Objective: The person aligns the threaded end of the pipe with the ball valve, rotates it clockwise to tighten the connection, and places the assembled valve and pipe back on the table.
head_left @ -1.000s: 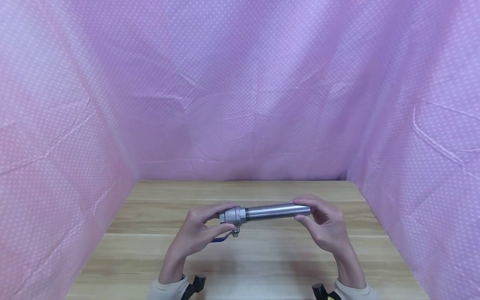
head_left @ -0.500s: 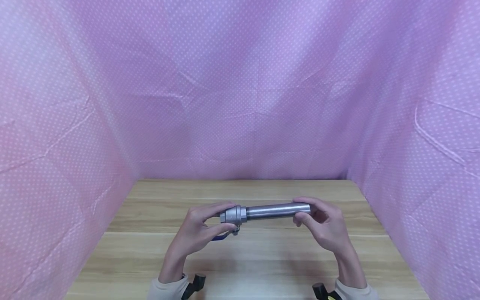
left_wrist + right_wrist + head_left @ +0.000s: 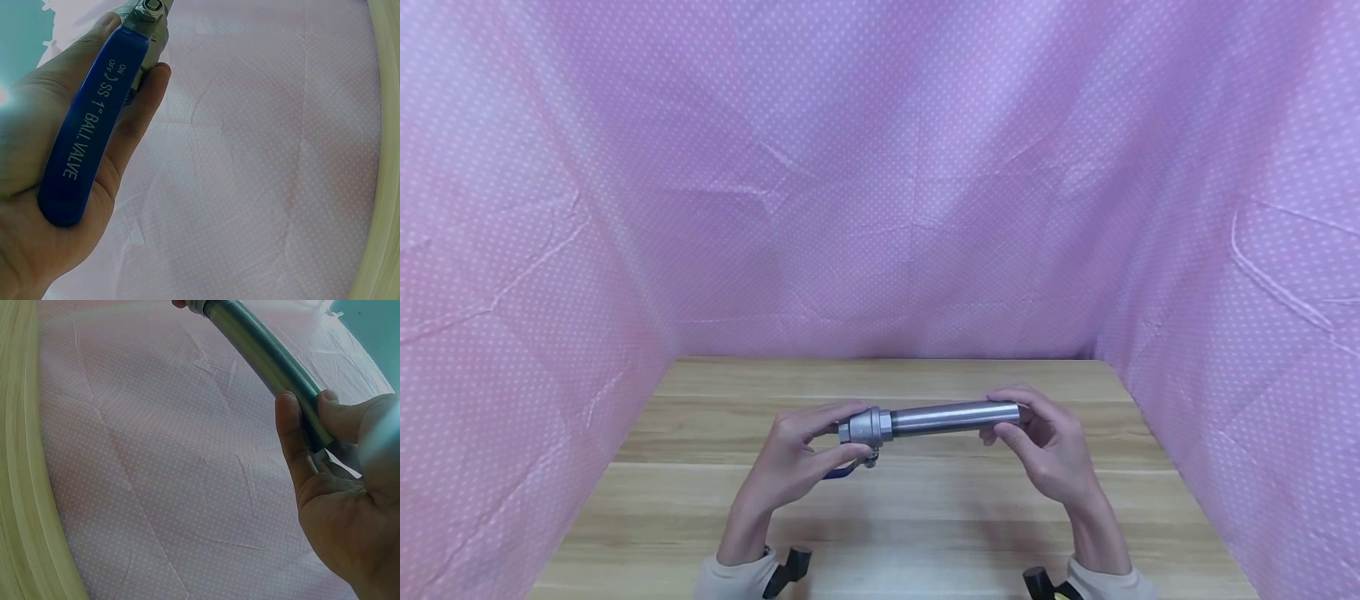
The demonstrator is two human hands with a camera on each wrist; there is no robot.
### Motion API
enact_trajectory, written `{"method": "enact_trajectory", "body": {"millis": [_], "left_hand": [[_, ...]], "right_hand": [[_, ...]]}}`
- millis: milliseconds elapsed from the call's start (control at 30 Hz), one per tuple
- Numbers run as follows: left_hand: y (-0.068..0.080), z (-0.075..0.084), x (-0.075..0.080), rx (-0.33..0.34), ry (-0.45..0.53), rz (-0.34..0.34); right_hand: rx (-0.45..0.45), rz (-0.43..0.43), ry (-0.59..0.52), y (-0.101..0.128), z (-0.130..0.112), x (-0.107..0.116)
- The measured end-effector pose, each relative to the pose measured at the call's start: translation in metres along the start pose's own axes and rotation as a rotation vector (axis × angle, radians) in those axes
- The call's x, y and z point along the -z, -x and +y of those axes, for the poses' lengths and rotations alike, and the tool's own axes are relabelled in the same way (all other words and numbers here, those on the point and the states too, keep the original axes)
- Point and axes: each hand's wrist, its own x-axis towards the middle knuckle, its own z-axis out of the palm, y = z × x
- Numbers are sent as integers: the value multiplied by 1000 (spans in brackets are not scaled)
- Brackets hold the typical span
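Left hand grips the valve, and look, the pipe meets it end to end, one axis running left to right, canted slightly. Over at the pipe's free end, the right hand pinches, thumb on the near side. Blue lever against the left palm; both hands angle inward, above the table.

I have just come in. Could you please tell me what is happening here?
A person's left hand grips a ball valve, its blue handle reaching across the palm. The right hand holds a metal pipe near its free end. The pipe's threaded end meets the valve, and both are above the wooden table.
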Motion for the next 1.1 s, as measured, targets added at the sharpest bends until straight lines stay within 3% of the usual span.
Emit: {"method": "enact_trajectory", "body": {"millis": [233, 500, 833, 1000, 1100], "left_hand": [[-1, -1, 0, -13, -4, 0], [0, -5, -1, -7, -7, 10], [1, -6, 1, -3, -2, 17], [1, -6, 1, 4, -3, 20], [1, -6, 0, 2, 8, 24]], "right_hand": [[-89, -26, 57, 3, -1, 3], [-23, -57, -32, -2, 1, 1], [-108, -50, 48, 2, 1, 1], [-72, -76, 21, 0, 2, 3], [-23, -83, -58, -2, 3, 3]]}}
